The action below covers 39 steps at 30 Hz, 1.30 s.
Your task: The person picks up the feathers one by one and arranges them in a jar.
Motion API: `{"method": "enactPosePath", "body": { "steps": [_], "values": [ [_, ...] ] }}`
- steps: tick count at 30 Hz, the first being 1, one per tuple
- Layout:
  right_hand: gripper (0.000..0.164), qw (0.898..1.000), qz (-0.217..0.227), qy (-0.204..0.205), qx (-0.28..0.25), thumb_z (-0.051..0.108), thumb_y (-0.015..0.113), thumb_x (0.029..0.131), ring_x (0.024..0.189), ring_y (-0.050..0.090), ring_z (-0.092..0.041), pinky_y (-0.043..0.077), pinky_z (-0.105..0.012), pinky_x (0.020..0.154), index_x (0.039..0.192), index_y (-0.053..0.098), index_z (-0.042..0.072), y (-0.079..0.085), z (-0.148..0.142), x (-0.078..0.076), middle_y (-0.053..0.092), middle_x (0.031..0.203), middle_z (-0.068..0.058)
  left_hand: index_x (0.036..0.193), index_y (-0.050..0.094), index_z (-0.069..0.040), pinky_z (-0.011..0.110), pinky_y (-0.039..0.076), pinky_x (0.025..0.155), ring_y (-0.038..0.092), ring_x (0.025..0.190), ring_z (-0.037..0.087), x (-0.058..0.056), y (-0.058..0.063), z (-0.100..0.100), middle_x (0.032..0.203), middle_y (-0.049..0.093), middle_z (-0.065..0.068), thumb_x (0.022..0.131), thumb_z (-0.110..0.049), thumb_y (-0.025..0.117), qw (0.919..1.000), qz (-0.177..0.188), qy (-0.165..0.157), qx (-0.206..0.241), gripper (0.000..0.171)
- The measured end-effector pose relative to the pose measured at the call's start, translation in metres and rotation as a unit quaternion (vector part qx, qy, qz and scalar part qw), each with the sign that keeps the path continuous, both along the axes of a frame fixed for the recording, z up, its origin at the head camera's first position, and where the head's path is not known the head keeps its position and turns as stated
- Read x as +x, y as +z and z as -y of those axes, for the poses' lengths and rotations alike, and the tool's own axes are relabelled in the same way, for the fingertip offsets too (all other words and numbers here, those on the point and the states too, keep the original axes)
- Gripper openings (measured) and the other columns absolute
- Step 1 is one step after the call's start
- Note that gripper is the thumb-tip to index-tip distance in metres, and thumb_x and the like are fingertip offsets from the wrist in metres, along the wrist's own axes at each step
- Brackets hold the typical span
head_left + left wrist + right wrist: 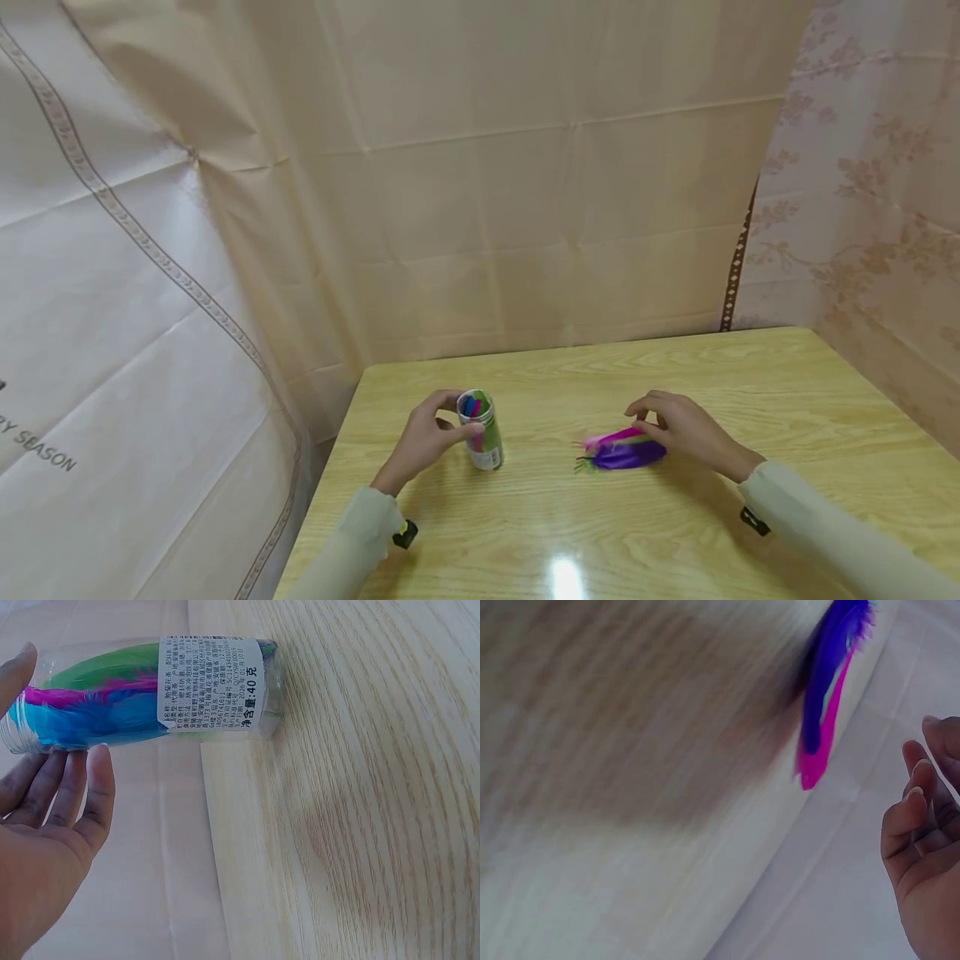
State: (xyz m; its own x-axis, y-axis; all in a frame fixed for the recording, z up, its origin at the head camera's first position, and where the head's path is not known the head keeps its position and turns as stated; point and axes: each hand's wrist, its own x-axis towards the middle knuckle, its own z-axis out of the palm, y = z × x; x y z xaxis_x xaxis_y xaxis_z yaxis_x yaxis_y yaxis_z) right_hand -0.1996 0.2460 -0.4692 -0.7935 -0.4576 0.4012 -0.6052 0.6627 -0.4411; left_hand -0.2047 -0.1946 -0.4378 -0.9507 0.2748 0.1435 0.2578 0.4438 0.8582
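A clear jar (491,442) stands upright on the table with blue, pink and green feathers (112,682) inside and a white printed label on its side. My left hand (431,433) grips it near its open top, thumb on one side and fingers on the other. To the right, a small bunch of loose feathers (626,455), purple, pink and green, lies on the table with the quills toward the jar. Just above their right end hovers my right hand (686,429), fingers loosely bent. In the right wrist view its fingertips (915,796) hold nothing and look apart from the feathers.
Both hands work over a light wood-grain table (750,400). A beige cloth (555,208) hangs behind its back edge, with a white printed sheet (112,333) at the left and a floral one (870,192) at the right.
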Motion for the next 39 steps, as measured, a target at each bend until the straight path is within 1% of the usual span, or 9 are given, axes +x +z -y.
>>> {"method": "enactPosePath", "body": {
  "steps": [2,6,13,19,24,27,31,39],
  "values": [
    [0.016,1.0,0.007,-0.008,0.005,0.007,0.078,0.092,0.068,0.05,0.002,0.047,-0.024,0.059,0.108,0.075,0.01,-0.001,-0.003,0.002,0.066,0.092,0.011,0.132,0.063,-0.025,0.041,0.053,0.09,0.057,0.115,0.025,0.0,0.0,0.0,0.121,0.064,-0.005,0.084,-0.047,0.085,1.0,0.0,0.001,0.001,0.057],
    [0.015,0.999,0.038,-0.023,0.009,0.011,0.078,0.092,0.073,0.051,-0.001,0.046,-0.025,0.062,0.107,0.076,0.011,-0.003,-0.01,0.005,0.067,0.094,0.011,0.132,0.063,-0.024,0.042,0.052,0.091,0.057,0.116,0.027,-0.001,0.001,0.001,0.122,0.064,-0.004,0.084,-0.047,0.085,1.0,0.0,0.002,0.006,0.058],
    [0.014,0.996,0.084,-0.019,0.007,0.014,0.079,0.093,0.067,0.049,-0.002,0.045,-0.024,0.057,0.106,0.077,0.011,-0.01,-0.022,0.009,0.065,0.091,0.01,0.132,0.063,-0.026,0.04,0.053,0.09,0.057,0.115,0.023,0.0,0.0,0.002,0.122,0.063,-0.005,0.084,-0.046,0.085,1.0,-0.002,-0.003,0.008,0.056],
    [0.014,0.994,0.11,-0.023,0.019,0.018,0.079,0.092,0.071,0.052,-0.002,0.047,-0.025,0.061,0.105,0.077,0.013,-0.018,-0.028,0.012,0.069,0.097,0.008,0.132,0.064,-0.025,0.039,0.054,0.088,0.057,0.116,0.026,0.0,-0.003,0.002,0.123,0.063,-0.005,0.085,-0.045,0.085,0.9999,-0.004,-0.007,0.006,0.055],
    [0.017,0.991,0.127,-0.027,0.028,0.023,0.079,0.093,0.073,0.053,-0.002,0.047,-0.025,0.063,0.107,0.076,0.015,-0.023,-0.03,0.014,0.068,0.098,0.008,0.133,0.063,-0.026,0.04,0.054,0.089,0.057,0.114,0.02,0.001,-0.004,0.001,0.124,0.063,-0.006,0.086,-0.045,0.084,0.9999,-0.003,-0.01,0.002,0.056],
    [0.018,0.99,0.131,-0.026,0.034,0.025,0.079,0.093,0.075,0.054,-0.002,0.048,-0.025,0.064,0.107,0.075,0.015,-0.024,-0.03,0.015,0.067,0.098,0.008,0.133,0.063,-0.025,0.04,0.054,0.089,0.057,0.113,0.018,0.002,-0.004,0.001,0.124,0.063,-0.005,0.086,-0.046,0.084,0.9999,-0.003,-0.009,0.0,0.056],
    [0.017,0.991,0.129,-0.026,0.037,0.023,0.079,0.093,0.077,0.056,-0.002,0.05,-0.026,0.066,0.107,0.075,0.015,-0.026,-0.03,0.014,0.066,0.096,0.009,0.133,0.063,-0.024,0.04,0.054,0.089,0.057,0.113,0.02,0.001,-0.004,0.001,0.123,0.063,-0.005,0.086,-0.046,0.084,0.9999,-0.005,-0.009,-0.001,0.056],
    [0.021,0.992,0.119,-0.019,0.045,0.019,0.08,0.091,0.072,0.053,0.0,0.048,-0.024,0.062,0.109,0.075,0.009,-0.032,-0.031,0.012,0.06,0.088,0.012,0.133,0.063,-0.026,0.04,0.053,0.09,0.057,0.113,0.017,0.0,-0.001,0.002,0.124,0.063,-0.006,0.086,-0.045,0.084,0.9999,-0.005,-0.011,0.004,0.055]
  ]
}}
